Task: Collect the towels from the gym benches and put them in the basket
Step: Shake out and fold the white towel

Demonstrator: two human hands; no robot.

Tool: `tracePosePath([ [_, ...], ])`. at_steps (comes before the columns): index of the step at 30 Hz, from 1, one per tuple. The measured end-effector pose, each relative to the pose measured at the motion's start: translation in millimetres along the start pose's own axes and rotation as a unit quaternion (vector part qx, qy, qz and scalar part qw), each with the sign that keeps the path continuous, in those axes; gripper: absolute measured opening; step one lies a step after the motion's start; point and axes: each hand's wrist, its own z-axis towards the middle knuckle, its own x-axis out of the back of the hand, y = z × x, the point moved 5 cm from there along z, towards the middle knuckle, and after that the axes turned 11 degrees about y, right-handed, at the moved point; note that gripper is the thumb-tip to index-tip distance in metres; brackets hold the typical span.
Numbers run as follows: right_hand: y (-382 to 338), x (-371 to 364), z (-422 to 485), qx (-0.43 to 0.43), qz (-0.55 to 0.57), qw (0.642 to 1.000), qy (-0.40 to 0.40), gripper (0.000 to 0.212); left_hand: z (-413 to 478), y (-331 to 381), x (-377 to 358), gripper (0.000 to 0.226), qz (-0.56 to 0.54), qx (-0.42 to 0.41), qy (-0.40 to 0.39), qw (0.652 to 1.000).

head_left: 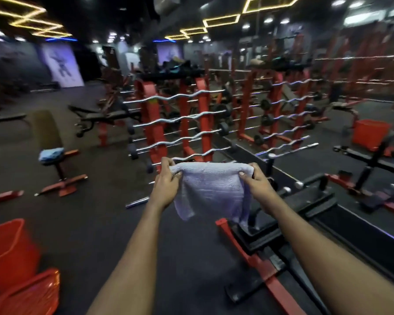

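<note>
left hand [167, 184]: arm outstretched, fingers pinched on white towel [210, 192] corner
right hand [256, 181]: arm outstretched, pinching opposite corner, towel hanging between

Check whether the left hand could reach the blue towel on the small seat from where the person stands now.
Probably not. The left hand is gripping a corner of the white towel, and the blue towel lies well off to the left across open floor. Nothing blocks the path, but steps look needed.

A red rack [155, 123] of curl bars [168, 100] stands at centre; a wall poster [63, 64] hangs upper left.
</note>
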Motion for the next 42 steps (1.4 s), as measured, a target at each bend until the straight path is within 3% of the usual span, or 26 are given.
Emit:
tracePosePath([
  [6, -25.0, -164.3, -3.6, 0.014, 0.031, 0.995, -0.098, 0.004, 7.8, -85.1, 123.3, 0.018, 0.047, 0.02, 0.121, 0.991],
  [17, -93.6, -532.9, -59.9, 0.04, 0.046, 0.971, -0.231, 0.017, 51.5, -276.0, 397.6, 0.02, 0.148, 0.074, 0.247, 0.955],
  [25, -103.0, -744.0, -72.9, 0.052, 0.057, 0.944, -0.322, 0.017, 80.8, -406.8, 506.0, 0.022, 0.199, 0.121, 0.305, 0.923],
  [35, -87.7, -1025.7, -41.8, -0.021, 0.078, 0.896, -0.437, 0.013, 170.5, -573.1, 597.9, 0.02, 0.25, 0.243, 0.35, 0.869],
  [42, -105.0, -1196.9, -36.5, 0.047, 0.025, 0.869, -0.492, 0.014, 206.1, -682.5, 662.8, 0.016, 0.265, 0.317, 0.408, 0.814],
])
